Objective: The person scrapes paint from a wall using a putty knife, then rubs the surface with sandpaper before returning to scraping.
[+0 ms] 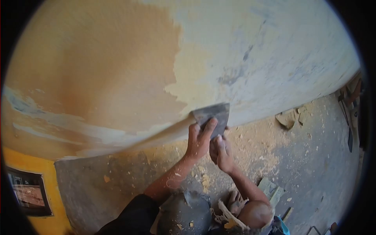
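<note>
A wide-bladed scraper (219, 112) is held up at the lower part of the wall, its blade edge against or very close to the painted surface. My left hand (199, 141) is closed on the side of the blade, thumb lying flat across the metal. Just below, my right hand (223, 153) wraps round the scraper's lower end, hiding the handle. On the wall (117, 70), orange-tan paint covers the left side. A ragged edge of paler yellow runs down to the blade, and whitish, grey-smudged surface (274, 66) lies to the right.
Paint flakes and dust (254, 145) litter the grey floor (309, 172) along the wall's foot. A larger peeled piece (288, 118) lies against the wall. Dark tools or bars (346, 121) stand at the far right. My knees (186, 213) are below; a framed opening (29, 192) is lower left.
</note>
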